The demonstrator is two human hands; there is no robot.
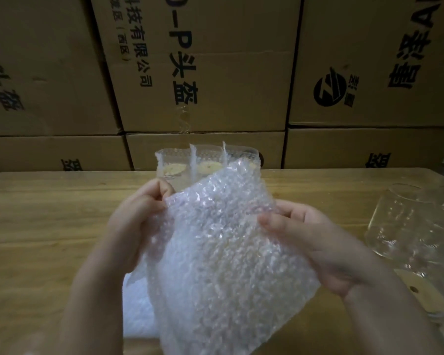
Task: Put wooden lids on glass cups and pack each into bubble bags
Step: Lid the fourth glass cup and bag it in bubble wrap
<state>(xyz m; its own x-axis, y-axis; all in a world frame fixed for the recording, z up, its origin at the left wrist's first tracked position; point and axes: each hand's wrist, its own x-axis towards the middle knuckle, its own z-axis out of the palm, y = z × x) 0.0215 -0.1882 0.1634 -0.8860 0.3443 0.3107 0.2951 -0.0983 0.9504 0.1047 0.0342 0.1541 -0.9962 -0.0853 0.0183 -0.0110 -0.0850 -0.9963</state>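
Note:
A clear bubble bag (223, 254) is held up over the wooden table (49, 226) between both hands. My left hand (136, 216) pinches its upper left edge. My right hand (315, 242) grips its right side, thumb on the front. At the far edge stand packed bubble bags (205, 160) with wooden lids showing through. Bare glass cups (408, 221) lie at the right, and a wooden lid (418, 293) lies near them. Whether the held bag has a cup inside I cannot tell.
A flat stack of white bubble bags (139, 308) lies on the table under the held one. Large printed cardboard boxes (210, 73) are stacked as a wall right behind the table.

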